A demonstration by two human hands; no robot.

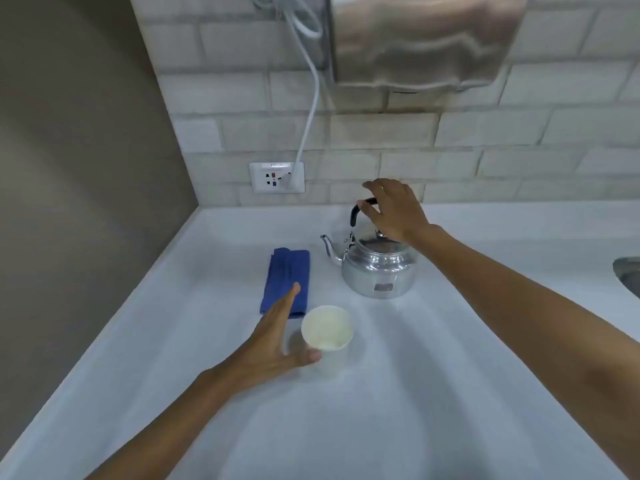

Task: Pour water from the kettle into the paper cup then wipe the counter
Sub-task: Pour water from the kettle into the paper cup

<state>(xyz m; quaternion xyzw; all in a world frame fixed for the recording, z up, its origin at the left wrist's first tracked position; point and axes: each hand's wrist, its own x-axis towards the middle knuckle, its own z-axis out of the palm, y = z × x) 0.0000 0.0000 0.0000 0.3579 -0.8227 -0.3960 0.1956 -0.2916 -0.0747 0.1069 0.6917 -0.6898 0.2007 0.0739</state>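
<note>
Both hands are spread open: the left hand (277, 336) cups beside a smooth white paper cup (327, 332) at frame centre, thumb touching it; the right hand (393, 211) hovers over the shiny metal kettle's (375, 268) black curved handle (358, 211). A folded blue cloth (285, 280) lies left on the pale table (415, 393). The kettle's small label is unreadable.

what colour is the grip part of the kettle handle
Black, on the shiny silver metal kettle; its handle grip shows best in the head view, under the right hand.
</note>
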